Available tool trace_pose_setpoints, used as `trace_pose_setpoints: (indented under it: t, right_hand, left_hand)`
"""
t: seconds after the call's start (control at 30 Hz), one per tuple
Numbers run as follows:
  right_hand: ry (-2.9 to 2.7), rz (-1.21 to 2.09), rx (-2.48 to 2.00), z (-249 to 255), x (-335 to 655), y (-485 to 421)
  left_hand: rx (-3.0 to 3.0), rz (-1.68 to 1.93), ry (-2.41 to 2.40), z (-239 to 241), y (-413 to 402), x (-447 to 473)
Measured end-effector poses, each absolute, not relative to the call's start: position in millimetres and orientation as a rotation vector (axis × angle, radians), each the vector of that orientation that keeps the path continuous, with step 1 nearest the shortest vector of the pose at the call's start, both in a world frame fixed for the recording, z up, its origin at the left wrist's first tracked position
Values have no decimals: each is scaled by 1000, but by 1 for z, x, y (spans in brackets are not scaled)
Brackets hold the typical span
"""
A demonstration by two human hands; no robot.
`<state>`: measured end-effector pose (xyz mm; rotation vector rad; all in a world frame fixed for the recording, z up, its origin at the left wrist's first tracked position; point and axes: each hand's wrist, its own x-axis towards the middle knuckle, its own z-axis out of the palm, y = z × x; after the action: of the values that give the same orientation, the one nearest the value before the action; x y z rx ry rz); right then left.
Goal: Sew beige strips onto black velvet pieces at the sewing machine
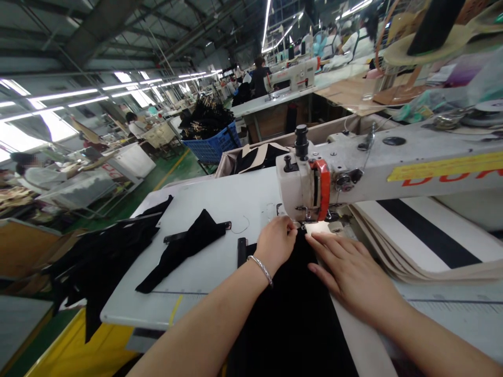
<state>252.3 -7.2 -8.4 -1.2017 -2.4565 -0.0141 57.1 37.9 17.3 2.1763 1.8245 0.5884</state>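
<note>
Black fabric [294,314] runs from the front edge up to the needle area of a white sewing machine [294,183]. My left hand [277,238], with a silver bangle at the wrist, is closed at the fabric's far left edge, thumb and fingertips pinched together beside the presser foot. What exactly lies in the pinch is hidden. My right hand [346,272] lies flat with fingers stretched out, over the right edge of the black fabric and a pale strip [363,335] along it. A small lamp lights the spot between my hands.
A cut black piece [184,251] lies on the white table [129,298] to the left. More black pieces [106,256] hang over its left edge. Layered pale panels with a black stripe [424,235] lie under the machine arm. A blue basket [214,144] stands beyond.
</note>
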Motion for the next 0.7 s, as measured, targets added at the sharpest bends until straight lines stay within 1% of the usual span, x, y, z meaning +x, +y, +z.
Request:
trace_pose_setpoints:
  t: [0.07, 0.2, 0.27, 0.43, 0.7]
  right_hand:
    - [-2456, -13, -1189, -9, 253, -7]
    - [-2453, -8, -1149, -8, 255, -9]
    - [-2452, -9, -1140, -8, 256, -9]
    - [-2449, 0, -1168, -8, 255, -8]
    - [-2447, -6, -1188, -9, 253, -8]
  left_hand:
    - [2255, 581, 1792, 23, 31, 57]
    - [2599, 459, 1467, 29, 5, 51]
    - [2669, 417, 1373, 25, -4, 46]
    - [2678, 434, 1352, 13, 1, 39]
    - [2675, 485, 1290, 12, 10, 38]
